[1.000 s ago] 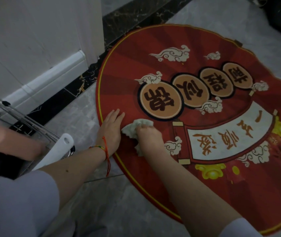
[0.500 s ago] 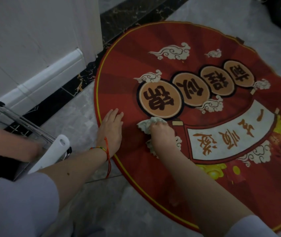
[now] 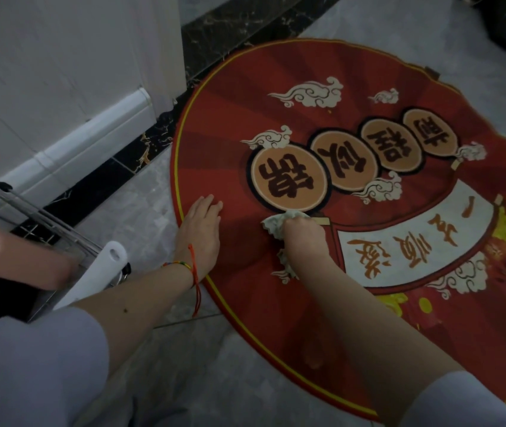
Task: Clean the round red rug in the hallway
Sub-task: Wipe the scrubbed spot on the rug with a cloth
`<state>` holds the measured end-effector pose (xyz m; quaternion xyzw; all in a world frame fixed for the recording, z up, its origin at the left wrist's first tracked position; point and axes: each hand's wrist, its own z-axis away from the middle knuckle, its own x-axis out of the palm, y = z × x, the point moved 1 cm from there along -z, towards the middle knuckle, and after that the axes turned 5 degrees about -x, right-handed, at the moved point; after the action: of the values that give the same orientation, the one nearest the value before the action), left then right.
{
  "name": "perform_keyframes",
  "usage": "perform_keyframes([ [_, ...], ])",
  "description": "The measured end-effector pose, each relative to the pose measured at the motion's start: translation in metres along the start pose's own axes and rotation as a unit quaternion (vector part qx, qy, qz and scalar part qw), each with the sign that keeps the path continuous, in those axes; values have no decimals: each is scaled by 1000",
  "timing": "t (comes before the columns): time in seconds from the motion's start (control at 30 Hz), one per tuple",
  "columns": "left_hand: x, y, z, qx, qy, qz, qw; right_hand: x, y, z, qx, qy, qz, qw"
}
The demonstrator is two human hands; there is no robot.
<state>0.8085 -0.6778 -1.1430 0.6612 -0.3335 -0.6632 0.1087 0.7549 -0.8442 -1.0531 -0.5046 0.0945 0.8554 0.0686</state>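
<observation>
Covering much of the grey tiled floor, the round red rug lies beside a white wall with a black marble border. A wire rack and white handle sit left. The left hand rests flat, fingers straight, on the rug's edge; the right hand grips a crumpled cloth against the rug.

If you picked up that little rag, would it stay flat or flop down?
Probably flop: the rag already bunches in crumpled folds under the right hand. It looks thin, so likely light. It probably slides easily across the red rug.
</observation>
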Motion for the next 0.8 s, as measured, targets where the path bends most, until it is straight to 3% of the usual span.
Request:
perform_keyframes([
  [0.1,0,2,-1,-13,-4,5,1000,4,-8,-2,-4,54,-8,999],
  [0.27,0,-4,-3,-10,-25,16,1000,12,-17,0,0,75,-35,997],
  [0.63,-10,-3,-10,-28,-78,34,996,9,-87,39,-171,15,-79,982],
  [0.7,-10,-5,-10,-23,-84,36,996,2,-75,35,-157,9,-63,985],
  [0.8,-5,-6,-10,-23,-56,43,997,-8,-43,19,-44,32,-61,997],
])
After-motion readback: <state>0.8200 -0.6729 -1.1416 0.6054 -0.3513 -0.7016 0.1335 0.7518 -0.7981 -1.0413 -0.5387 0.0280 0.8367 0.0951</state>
